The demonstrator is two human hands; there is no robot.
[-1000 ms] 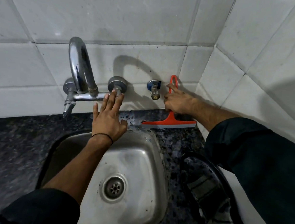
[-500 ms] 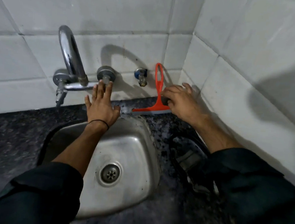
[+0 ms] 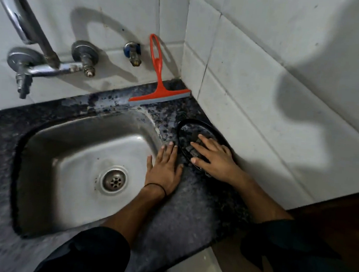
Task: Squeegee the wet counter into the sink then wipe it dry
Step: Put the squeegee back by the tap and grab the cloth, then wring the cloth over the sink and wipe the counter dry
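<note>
An orange squeegee (image 3: 157, 78) leans against the tiled back wall in the corner, its grey blade resting on the dark speckled counter (image 3: 194, 208). Neither hand touches it. The steel sink (image 3: 82, 160) is set into the counter on the left. My left hand (image 3: 164, 169) lies flat and open on the counter at the sink's right rim. My right hand (image 3: 213, 157) rests with fingers spread on a dark folded cloth (image 3: 191, 146) inside a black oval dish (image 3: 196, 126) near the right wall. Whether it grips the cloth is unclear.
A chrome tap (image 3: 36, 60) with two valve knobs juts from the back wall over the sink. A small blue-handled valve (image 3: 133, 54) sits left of the squeegee. White tiled walls close the back and right. The counter ends at the lower right above a brown floor (image 3: 329, 212).
My right hand let go of the squeegee and came back onto the cloth in the dish. My left hand drew away from the tap knob to the sink's right rim.
</note>
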